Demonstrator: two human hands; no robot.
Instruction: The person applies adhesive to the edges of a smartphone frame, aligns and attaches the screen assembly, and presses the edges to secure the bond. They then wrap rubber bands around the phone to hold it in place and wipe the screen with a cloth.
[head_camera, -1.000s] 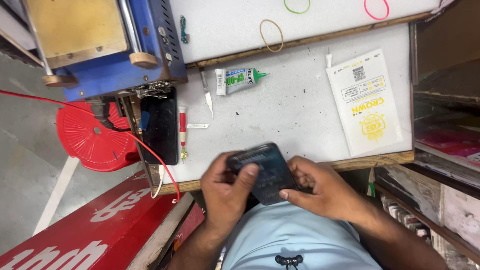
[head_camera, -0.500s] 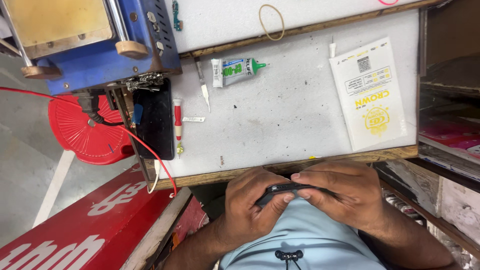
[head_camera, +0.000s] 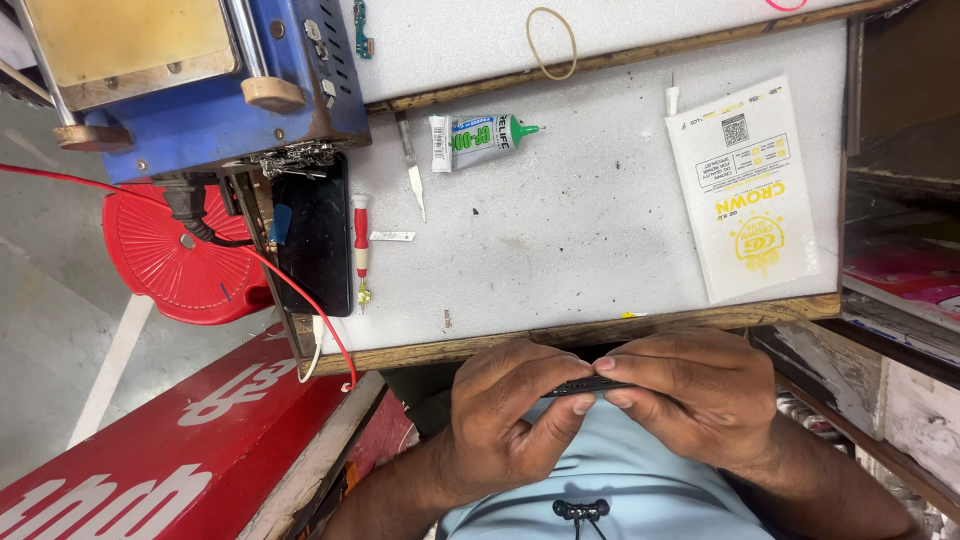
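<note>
A dark smartphone is held edge-on between both hands, just below the front edge of the white worktable. My left hand pinches its left end with thumb and fingers. My right hand grips its right end from above. Only the phone's thin bottom edge shows; the rest is hidden by my fingers.
On the table lie a green-capped glue tube, a thin blade tool, a red-handled screwdriver, a black phone, a white and yellow packet and a rubber band. A blue machine stands at the back left, a red stool beside it.
The phone was held flat, face up, over the table's front edge. It has been turned onto its edge and drawn back toward my body, both hands still on it.
</note>
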